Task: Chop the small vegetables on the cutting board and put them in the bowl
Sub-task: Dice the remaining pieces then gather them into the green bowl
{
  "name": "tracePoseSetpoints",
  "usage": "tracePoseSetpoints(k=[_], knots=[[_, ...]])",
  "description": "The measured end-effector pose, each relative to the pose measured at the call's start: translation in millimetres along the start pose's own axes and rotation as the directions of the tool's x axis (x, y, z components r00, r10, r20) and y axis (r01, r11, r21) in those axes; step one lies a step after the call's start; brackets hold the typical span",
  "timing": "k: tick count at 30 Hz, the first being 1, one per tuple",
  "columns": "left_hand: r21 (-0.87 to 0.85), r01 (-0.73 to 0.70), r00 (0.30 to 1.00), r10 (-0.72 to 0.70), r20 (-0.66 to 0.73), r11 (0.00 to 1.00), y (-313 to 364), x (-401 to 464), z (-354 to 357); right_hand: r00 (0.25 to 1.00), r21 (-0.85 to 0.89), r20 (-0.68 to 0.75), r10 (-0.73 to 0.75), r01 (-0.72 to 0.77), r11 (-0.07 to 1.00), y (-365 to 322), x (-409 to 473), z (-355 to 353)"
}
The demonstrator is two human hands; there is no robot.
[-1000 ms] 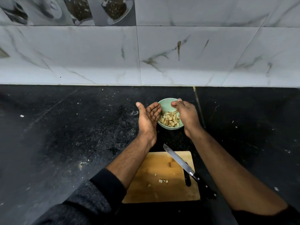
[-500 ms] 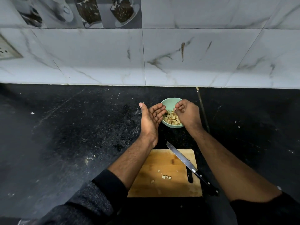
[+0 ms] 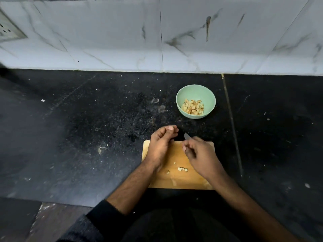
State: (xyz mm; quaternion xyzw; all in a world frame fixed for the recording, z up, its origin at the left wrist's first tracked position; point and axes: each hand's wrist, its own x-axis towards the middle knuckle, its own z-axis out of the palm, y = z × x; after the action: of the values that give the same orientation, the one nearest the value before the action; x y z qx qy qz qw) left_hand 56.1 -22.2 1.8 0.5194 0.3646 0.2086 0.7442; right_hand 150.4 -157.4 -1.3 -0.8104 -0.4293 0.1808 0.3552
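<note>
A mint green bowl [image 3: 180, 97] on the black counter holds several pale chopped vegetable pieces [image 3: 193, 107]. Nearer to me lies the wooden cutting board [image 3: 176, 181] with a few small pieces [image 3: 182, 169] left on it. My left hand [image 3: 160, 145] hovers over the board's far left corner, fingers curled in, nothing visible in it. My right hand [image 3: 201, 157] hangs over the board's right half with bent fingers. It covers the knife [image 3: 186, 136], of which only the blade tip shows past the board's far edge. Whether the right hand grips the knife is hidden.
The black stone counter [image 3: 87, 137] carries crumbs and white specks. A marble-tiled wall [image 3: 157, 41] rises behind the bowl. A brass seam [image 3: 230, 119] runs down the counter just right of the bowl. A wall socket [image 3: 8, 32] sits at the far left.
Both hands have drawn back from the bowl to above the cutting board. The bowl now stands uncovered. My right hand now covers the knife.
</note>
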Motion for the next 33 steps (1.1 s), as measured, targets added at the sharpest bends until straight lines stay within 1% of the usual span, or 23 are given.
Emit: tracePoseSetpoints(k=[1, 3, 5, 6, 7, 8, 9, 10, 11, 12, 14, 17, 20, 23, 24, 26, 28, 31, 33], knots=[[0.029, -0.007, 1.000, 0.007, 0.010, 1.000, -5, -5, -4, 0.998, -0.062, 0.057, 0.000, 0.004, 0.998, 4, -12, 7], [0.158, -0.049, 0.998, 0.043, 0.042, 0.986, -14, -15, -13, 0.987, -0.175, 0.158, 0.022, 0.006, 0.984, 10, -34, 12], [0.338, -0.106, 0.989, 0.064, 0.133, 0.935, -19, -25, -25, 0.972, -0.270, 0.228, 0.062, 0.002, 0.963, 13, -50, 12], [0.439, -0.143, 0.979, 0.060, 0.197, 0.887, -21, -30, -31, 0.967, -0.306, 0.243, 0.080, -0.002, 0.952, 11, -53, 11], [0.557, -0.196, 0.964, 0.054, 0.261, 0.807, -22, -33, -37, 0.965, -0.327, 0.246, 0.089, -0.004, 0.945, 10, -53, 12], [0.680, -0.268, 0.945, 0.050, 0.323, 0.682, -24, -36, -43, 0.965, -0.321, 0.247, 0.089, -0.005, 0.947, 5, -51, 12], [0.779, -0.341, 0.925, 0.041, 0.378, 0.527, -25, -38, -48, 0.967, -0.284, 0.245, 0.077, -0.004, 0.959, 0, -47, 15], [0.839, -0.385, 0.912, 0.017, 0.411, 0.385, -27, -40, -53, 0.969, -0.239, 0.240, 0.052, 0.008, 0.971, -4, -43, 19], [0.869, -0.394, 0.910, -0.008, 0.415, 0.299, -27, -44, -56, 0.970, -0.202, 0.241, 0.028, 0.022, 0.979, -5, -38, 24], [0.884, -0.372, 0.919, -0.025, 0.395, 0.282, -29, -48, -58, 0.971, -0.188, 0.240, 0.005, 0.041, 0.981, -7, -34, 27], [0.883, -0.335, 0.932, -0.021, 0.361, 0.328, -34, -54, -60, 0.978, -0.214, 0.205, -0.030, 0.075, 0.974, -2, -28, 32], [0.881, -0.317, 0.941, 0.002, 0.338, 0.352, -37, -61, -63, 0.974, -0.217, 0.189, -0.128, 0.169, 0.961, -2, -26, 35], [0.897, -0.310, 0.947, 0.020, 0.320, 0.317, -35, -63, -64, 0.920, -0.270, 0.346, -0.183, 0.284, 0.920, -6, -38, 33], [0.902, -0.272, 0.962, 0.090, 0.257, 0.334, -28, -64, -67, 0.863, -0.343, 0.435, -0.258, 0.424, 0.838, -4, -49, 19], [0.900, -0.273, 0.962, 0.103, 0.253, 0.341, -27, -63, -69, 0.858, -0.365, 0.449, -0.250, 0.432, 0.825, -2, -52, 15], [0.896, -0.307, 0.952, 0.106, 0.288, 0.322, -26, -63, -70, 0.872, -0.415, 0.455, -0.183, 0.389, 0.822, 2, -56, 12], [0.895, -0.368, 0.930, 0.097, 0.355, 0.253, -26, -64, -66, 0.877, -0.435, 0.465, -0.118, 0.343, 0.833, -5, -58, 9], [0.890, -0.447, 0.894, 0.085, 0.440, 0.091, -25, -66, -57, 0.906, -0.480, 0.421, -0.054, 0.272, 0.834, -20, -50, 11], [0.894, -0.443, 0.896, 0.069, 0.439, 0.065, -21, -65, -52, 0.929, -0.493, 0.369, -0.030, 0.222, 0.841, -24, -42, 19]])
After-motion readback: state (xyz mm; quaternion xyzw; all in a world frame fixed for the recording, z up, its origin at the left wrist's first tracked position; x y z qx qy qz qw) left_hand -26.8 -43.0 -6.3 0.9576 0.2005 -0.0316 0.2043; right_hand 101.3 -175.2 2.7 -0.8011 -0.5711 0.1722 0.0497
